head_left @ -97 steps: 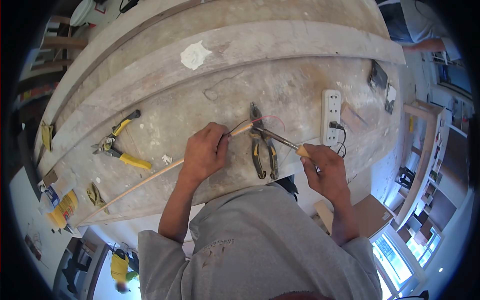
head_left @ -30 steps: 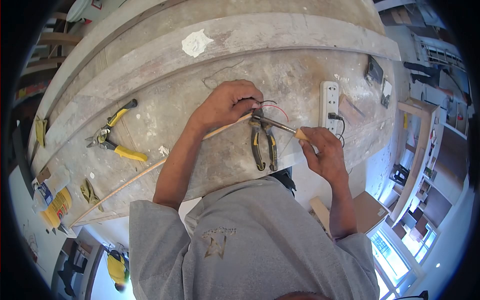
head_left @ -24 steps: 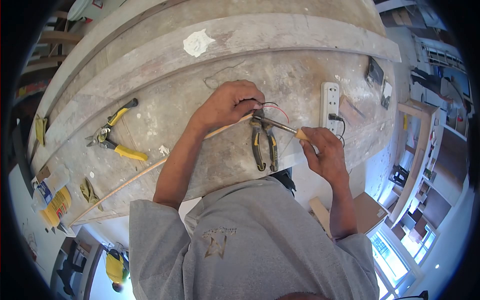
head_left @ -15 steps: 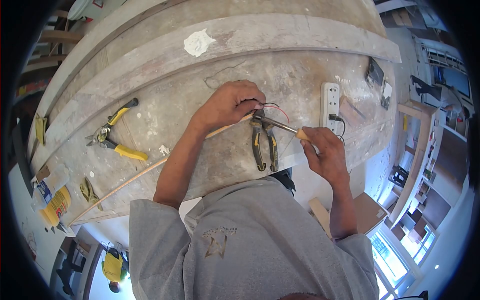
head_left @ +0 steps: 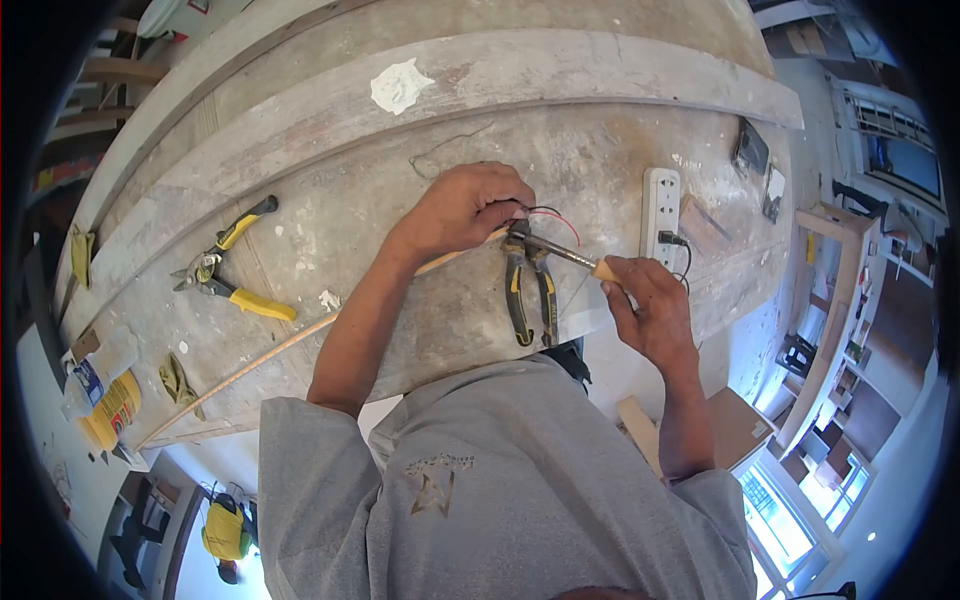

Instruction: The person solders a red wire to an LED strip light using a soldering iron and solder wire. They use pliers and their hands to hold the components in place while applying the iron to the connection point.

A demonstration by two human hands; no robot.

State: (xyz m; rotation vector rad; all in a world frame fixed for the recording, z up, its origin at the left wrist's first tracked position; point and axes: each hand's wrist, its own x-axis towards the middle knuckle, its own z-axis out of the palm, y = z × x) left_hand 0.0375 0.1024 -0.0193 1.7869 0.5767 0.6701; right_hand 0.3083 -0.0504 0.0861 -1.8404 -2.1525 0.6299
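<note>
My left hand is closed around the end of a long thin strip, with a red wire and a dark wire coming out at its fingertips. My right hand grips the light handle of a soldering iron, whose metal shaft points left to my left fingertips. Right below the tip, black-and-yellow pliers lie with their handles toward my body. Where the iron's tip meets the wires is too small to make out.
Yellow-handled snips lie left on the workbench. A white power strip with a black plug is at right, near a phone-like dark object. A yellow-labelled bottle stands at the left edge. Another person is at lower left.
</note>
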